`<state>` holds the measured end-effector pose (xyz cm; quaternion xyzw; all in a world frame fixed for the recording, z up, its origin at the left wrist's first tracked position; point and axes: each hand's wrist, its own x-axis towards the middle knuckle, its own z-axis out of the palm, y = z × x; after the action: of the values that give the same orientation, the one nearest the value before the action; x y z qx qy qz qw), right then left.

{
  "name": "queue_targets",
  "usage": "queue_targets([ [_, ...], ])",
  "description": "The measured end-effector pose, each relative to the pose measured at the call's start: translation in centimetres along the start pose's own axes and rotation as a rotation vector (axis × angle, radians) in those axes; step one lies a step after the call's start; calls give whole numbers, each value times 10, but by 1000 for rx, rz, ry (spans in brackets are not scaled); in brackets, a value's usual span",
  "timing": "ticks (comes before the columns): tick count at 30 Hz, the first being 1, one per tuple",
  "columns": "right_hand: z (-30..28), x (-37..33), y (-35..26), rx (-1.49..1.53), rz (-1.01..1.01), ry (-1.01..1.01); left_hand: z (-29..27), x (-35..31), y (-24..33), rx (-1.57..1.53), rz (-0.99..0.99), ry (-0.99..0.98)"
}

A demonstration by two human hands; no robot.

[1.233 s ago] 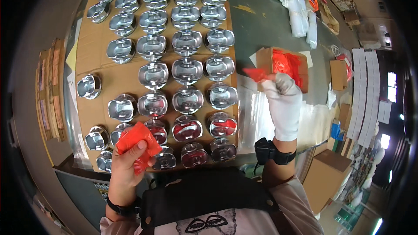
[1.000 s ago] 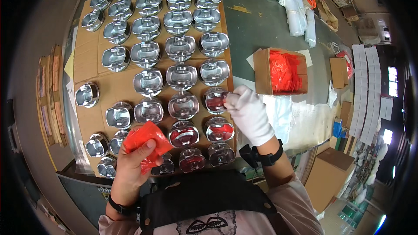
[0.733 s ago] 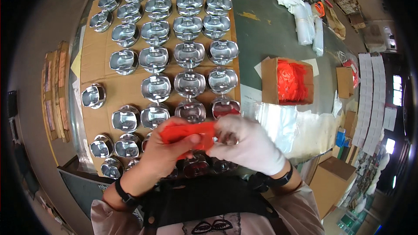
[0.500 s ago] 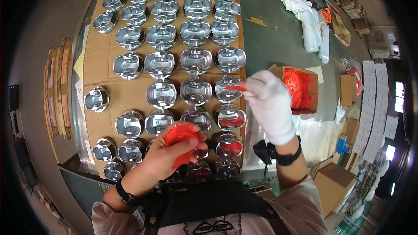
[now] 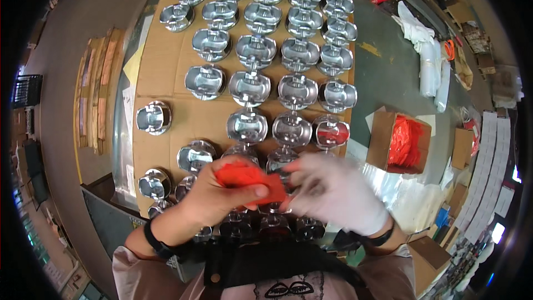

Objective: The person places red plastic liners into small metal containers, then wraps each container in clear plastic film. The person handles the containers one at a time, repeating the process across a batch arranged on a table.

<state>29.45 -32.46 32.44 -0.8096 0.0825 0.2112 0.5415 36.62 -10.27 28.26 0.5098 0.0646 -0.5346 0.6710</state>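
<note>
My left hand (image 5: 225, 191), bare, is closed around a wad of thin red plastic pieces (image 5: 241, 175), one of which sticks out toward the right. Close beside that piece is my right hand (image 5: 333, 191) in a white glove, its fingers smeared by motion; whether they grip anything does not show. Shiny metal pistons stand in rows, hollow side up, beneath and beyond both hands. A red piece lies inside one piston (image 5: 332, 133) at the right edge of the rows. The nearest pistons are partly hidden by my hands and arms.
The pistons stand on a cardboard sheet (image 5: 172, 72) over a green table (image 5: 361, 72). At right sits an open cardboard box (image 5: 383, 139) full of red plastic pieces (image 5: 408, 141). Rolls of clear plastic (image 5: 430, 72) lie farther back. A wooden pallet (image 5: 100, 89) is at left.
My right hand has come back from the right-hand pistons to the wad in my left hand. The red piece it held now lies in a piston. The view has swung left.
</note>
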Motion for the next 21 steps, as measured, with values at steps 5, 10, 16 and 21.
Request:
queue_targets([
  [5, 6, 8, 3, -158, -162, 106, 11, 12, -10, -133, 24, 75],
  [10, -3, 8, 17, -304, -49, 18, 5, 12, -11, -220, 28, 52],
  [16, -31, 27, 30, -411, -124, 605, 1, 13, 4, -492, -40, 11],
  [21, -34, 94, 61, -615, -288, 702, 8, 25, 11, -445, -96, -47],
])
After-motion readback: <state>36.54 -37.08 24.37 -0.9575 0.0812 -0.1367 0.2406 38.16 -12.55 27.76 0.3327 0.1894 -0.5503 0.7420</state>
